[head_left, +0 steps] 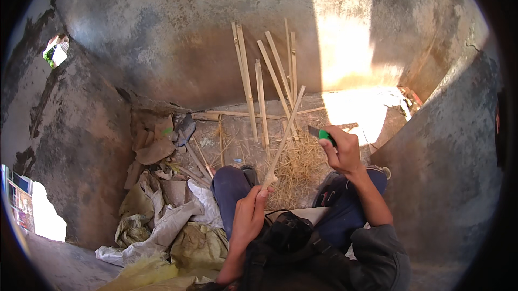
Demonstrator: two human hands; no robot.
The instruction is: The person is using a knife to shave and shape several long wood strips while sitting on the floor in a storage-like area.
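Note:
My left hand (252, 208) is closed round the near end of a bamboo strip (286, 132), which slants up and away from me between my knees. Close to my fingers a pale, lifted bit shows on the strip. My right hand (345, 153) grips the green handle of a knife (326, 136). Its short dark blade points left, a little apart from the strip. Below both hands a heap of bamboo shavings (294, 175) covers the floor. Several more bamboo strips (245, 78) lean against the wall ahead.
Grey concrete walls (189, 32) stand ahead and on both sides. Crumpled sacks (156, 226) and broken debris (156, 148) lie to my left. A bamboo pole (243, 113) lies along the wall's foot. Sunlight falls on the far right corner.

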